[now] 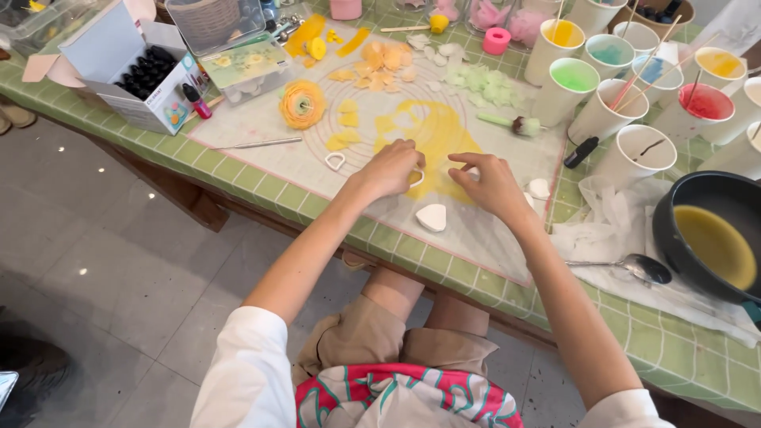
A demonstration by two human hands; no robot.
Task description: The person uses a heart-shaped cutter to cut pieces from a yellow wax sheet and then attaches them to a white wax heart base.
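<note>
Where the yellow sheet [432,131] is spread thin over the middle of the clear work mat [507,238], a small white cutter ring [417,177] sits on its near edge, right under the fingertips of my left hand [390,169]. That hand is curled down over the ring, fingers bent and pressing it, though I cannot tell whether I truly grip it. My right hand [493,186] lies just beside, half open with fingers arched, fingertips touching the yellow sheet and holding nothing I can see. A white petal-shaped cutter [432,217] lies on the mat just nearer me, between my wrists. Another small ring [335,161] rests left of my left hand. Farther off sit an orange flower [302,104], cut petals [384,59], and paper cups of coloured liquid [572,83].
</note>
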